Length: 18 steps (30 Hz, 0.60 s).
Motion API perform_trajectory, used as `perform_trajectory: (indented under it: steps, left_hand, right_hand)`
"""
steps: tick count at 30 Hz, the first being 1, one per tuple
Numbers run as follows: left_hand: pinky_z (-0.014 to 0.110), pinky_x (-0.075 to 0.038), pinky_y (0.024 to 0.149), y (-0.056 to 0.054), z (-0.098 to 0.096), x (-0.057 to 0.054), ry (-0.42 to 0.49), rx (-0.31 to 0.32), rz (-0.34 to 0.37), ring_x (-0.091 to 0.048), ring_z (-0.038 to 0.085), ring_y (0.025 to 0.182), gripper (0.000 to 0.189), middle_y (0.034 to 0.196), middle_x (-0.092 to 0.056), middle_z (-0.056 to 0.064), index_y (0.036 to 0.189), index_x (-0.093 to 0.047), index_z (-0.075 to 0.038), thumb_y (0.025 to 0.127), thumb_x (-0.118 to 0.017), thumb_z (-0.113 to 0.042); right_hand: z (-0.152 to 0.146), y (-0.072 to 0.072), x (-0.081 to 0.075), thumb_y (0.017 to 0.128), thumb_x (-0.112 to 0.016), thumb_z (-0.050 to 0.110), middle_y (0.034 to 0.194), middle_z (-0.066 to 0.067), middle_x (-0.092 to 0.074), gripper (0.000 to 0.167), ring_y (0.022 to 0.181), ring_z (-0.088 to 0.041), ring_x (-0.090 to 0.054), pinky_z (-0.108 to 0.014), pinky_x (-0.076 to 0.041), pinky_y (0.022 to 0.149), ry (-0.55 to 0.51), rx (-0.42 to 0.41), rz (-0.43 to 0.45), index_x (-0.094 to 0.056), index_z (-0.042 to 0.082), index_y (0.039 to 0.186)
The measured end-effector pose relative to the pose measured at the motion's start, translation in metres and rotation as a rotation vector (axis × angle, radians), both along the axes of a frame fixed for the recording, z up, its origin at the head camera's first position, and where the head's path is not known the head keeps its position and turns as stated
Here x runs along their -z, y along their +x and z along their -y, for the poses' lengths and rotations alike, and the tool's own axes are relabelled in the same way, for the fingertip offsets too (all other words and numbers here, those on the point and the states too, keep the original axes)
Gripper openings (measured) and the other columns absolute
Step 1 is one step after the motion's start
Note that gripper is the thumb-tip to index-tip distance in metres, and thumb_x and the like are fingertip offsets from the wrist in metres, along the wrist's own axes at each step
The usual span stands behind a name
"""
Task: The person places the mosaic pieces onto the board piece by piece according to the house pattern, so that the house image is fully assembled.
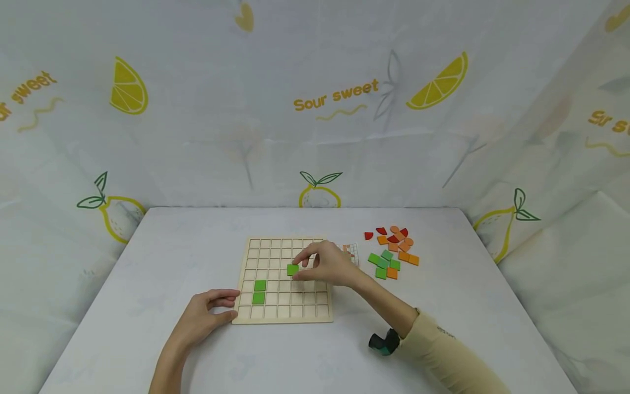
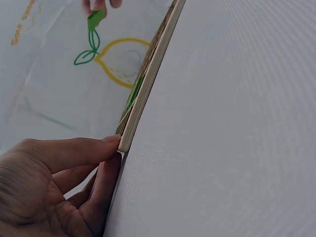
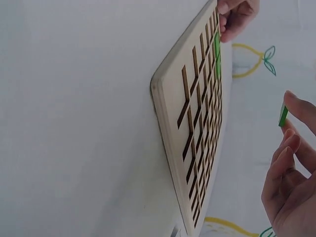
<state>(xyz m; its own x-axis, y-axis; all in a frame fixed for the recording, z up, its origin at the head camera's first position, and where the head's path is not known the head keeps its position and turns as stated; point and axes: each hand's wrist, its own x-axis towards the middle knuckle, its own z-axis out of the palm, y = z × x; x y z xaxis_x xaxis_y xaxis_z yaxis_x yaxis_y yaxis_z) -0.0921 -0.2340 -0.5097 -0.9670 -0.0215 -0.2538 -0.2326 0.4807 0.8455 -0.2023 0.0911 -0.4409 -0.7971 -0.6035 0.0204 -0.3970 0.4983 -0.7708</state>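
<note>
My right hand (image 1: 328, 264) pinches a green square tile (image 1: 292, 270) between thumb and fingertips, raised above the wooden grid board (image 1: 283, 321). In the right wrist view, the pinched green tile (image 3: 283, 114) stands on edge between the fingertips. My left hand (image 1: 206, 309) holds the board's left edge near its front corner, thumb and fingers against the wood. Up close in the left wrist view, fingertips of the left hand (image 2: 64, 173) meet at the board's corner (image 2: 124, 145). Two green tiles (image 1: 260, 285) lie in neighbouring cells towards the board's left side.
Right of the board, loose green tiles (image 1: 381, 272) and orange tiles (image 1: 413, 260) lie near red quarter pieces (image 1: 368, 236) and round orange pieces (image 1: 409, 241). A printed card (image 1: 355, 253) sits partly behind the right hand. A dark device (image 1: 384, 342) is at the right sleeve.
</note>
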Motion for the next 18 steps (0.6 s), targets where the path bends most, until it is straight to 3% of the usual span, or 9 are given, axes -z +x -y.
perform_trajectory:
  steps: [7, 15, 18]
  left_hand:
    - [0.016, -0.049, 0.094, 0.0, 0.0, -0.001, -0.011, 0.001, 0.003, -0.07, 0.01, 0.11, 0.05, 0.119, -0.079, 0.004, 0.135, -0.074, -0.01, 0.087, -0.088, -0.011]
    - [0.02, -0.05, 0.096, 0.001, 0.0, -0.003, -0.005, 0.016, -0.004, -0.07, 0.013, 0.114, 0.049, 0.12, -0.079, 0.004, 0.135, -0.074, -0.011, 0.088, -0.088, -0.014]
    - [0.019, -0.049, 0.098, 0.001, 0.0, -0.003, -0.006, 0.012, 0.007, -0.07, 0.011, 0.114, 0.048, 0.12, -0.078, 0.003, 0.134, -0.075, -0.012, 0.088, -0.088, -0.015]
  right_hand:
    - [0.032, 0.01, 0.002, 0.085, -0.094, 0.028, 0.091, 0.002, -0.072, 0.024, 0.059, -0.004, -0.055, -0.018, -0.045, 0.059, 0.009, -0.059, 0.008, -0.085, 0.017, 0.105]
    - [0.063, 0.026, 0.014, 0.083, -0.094, 0.032, 0.081, 0.019, -0.066, 0.022, 0.058, 0.0, -0.045, -0.018, -0.031, 0.05, 0.109, -0.072, 0.049, -0.085, 0.023, 0.101]
    - [0.073, 0.03, 0.021, 0.081, -0.095, 0.031, 0.075, 0.021, -0.064, 0.021, 0.062, 0.003, -0.047, -0.018, -0.032, 0.051, 0.143, -0.071, 0.062, -0.085, 0.023, 0.097]
